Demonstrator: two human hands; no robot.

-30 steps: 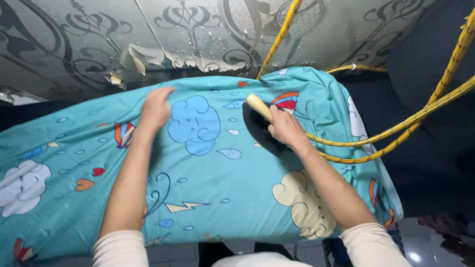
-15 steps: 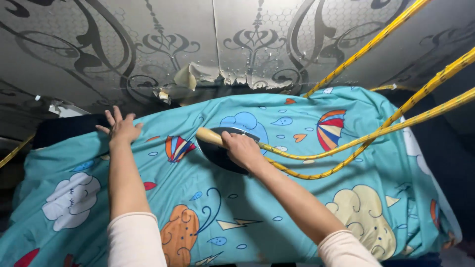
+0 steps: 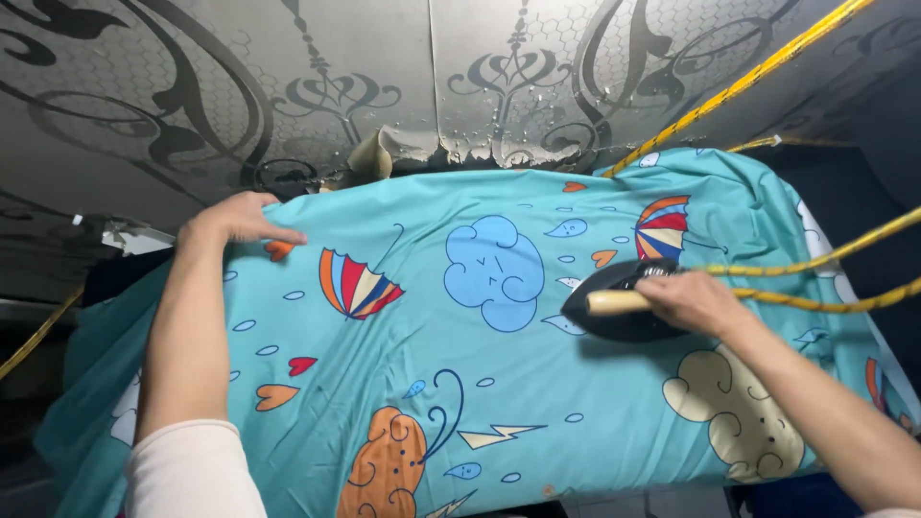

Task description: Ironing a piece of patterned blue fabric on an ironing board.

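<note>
The right hand [image 3: 693, 299] is clenching its fingers around the pale handle of a black iron [image 3: 619, 309], which is resting on the turquoise patterned cloth [image 3: 499, 384]. The left hand [image 3: 235, 219] is lying flat, fingers released, at the cloth's far edge.

Padded board lying under a turquoise cloth [image 3: 499, 384] printed with clouds and umbrellas, black iron [image 3: 622, 305] resting flat on the cloth, yellow cord [image 3: 815, 259] trailing across its right side
</note>
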